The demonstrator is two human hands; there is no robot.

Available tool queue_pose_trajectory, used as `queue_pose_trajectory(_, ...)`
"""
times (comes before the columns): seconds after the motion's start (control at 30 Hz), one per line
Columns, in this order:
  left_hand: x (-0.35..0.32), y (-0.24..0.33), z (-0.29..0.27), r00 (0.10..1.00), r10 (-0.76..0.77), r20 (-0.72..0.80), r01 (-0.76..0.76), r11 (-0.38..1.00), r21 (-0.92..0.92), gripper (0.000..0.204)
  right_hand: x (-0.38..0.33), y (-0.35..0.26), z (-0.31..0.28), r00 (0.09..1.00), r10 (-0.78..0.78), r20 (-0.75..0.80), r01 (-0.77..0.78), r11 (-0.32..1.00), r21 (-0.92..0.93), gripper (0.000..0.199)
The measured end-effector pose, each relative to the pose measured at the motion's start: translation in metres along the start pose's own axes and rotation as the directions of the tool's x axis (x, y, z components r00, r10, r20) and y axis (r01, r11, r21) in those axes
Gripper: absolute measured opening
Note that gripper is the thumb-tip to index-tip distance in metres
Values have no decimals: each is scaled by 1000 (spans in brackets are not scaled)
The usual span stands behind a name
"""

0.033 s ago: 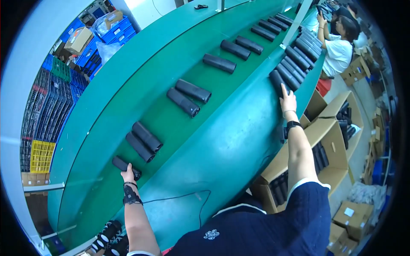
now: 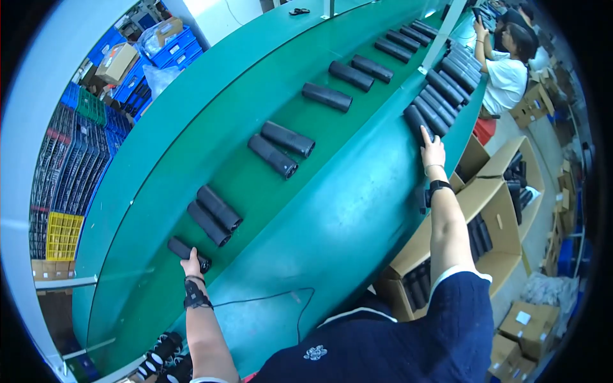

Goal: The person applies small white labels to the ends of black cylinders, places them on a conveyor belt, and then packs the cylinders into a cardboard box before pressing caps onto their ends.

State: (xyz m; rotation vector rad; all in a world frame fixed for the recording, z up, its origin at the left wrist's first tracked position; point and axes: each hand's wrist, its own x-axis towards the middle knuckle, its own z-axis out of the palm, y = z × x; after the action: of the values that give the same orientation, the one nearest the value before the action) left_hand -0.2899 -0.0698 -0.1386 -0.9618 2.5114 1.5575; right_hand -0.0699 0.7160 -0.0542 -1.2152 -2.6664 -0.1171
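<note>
My left hand (image 2: 192, 263) is closed around the near end of a black cylinder (image 2: 181, 246) on the green belt (image 2: 150, 217). My right hand (image 2: 433, 153) grips the near end of another black cylinder (image 2: 416, 120), index finger stretched along it and thumb at its side. That cylinder is the nearest of a packed row of black cylinders (image 2: 440, 96) at the right edge of the green table (image 2: 319, 204). Just beyond my left hand, two more black cylinders (image 2: 214, 214) lie side by side; several others (image 2: 327, 97) are spaced farther up the belt.
Open cardboard boxes (image 2: 504, 230) holding black cylinders stand right of the table. A thin cable (image 2: 262, 298) crosses the near tabletop. A metal post (image 2: 440, 41) rises at the far right, with a co-worker (image 2: 507, 76) beyond. Stacked crates (image 2: 64, 233) stand at left.
The cylinders on the belt have shifted very slightly toward me. Both hands keep their holds, almost in the same place.
</note>
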Motion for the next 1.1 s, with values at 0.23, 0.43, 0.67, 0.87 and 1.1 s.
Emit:
queue_pose_trajectory(0.23,-53,24,31,968,80,237,-22,971,-239,40,46,41,39,994,103,-29,-105,895,-434,66)
queue_pose_trajectory(0.43,-27,15,12,996,85,-37,-81,991,103,66,1,-154,-23,800,-531,-278,595,645,479,41)
queue_pose_trajectory(0.67,-61,30,50,995,63,78,-66,997,43,67,-201,-398,-66,631,-746,212,328,504,799,78)
queue_pose_trajectory(0.87,-48,18,33,998,-63,30,61,997,40,72,-192,-377,-57,700,-677,227,56,369,928,74)
queue_pose_trajectory(1.1,-65,41,57,993,-64,96,78,985,-152,58,-39,-93,-62,922,-305,-239,387,752,533,66)
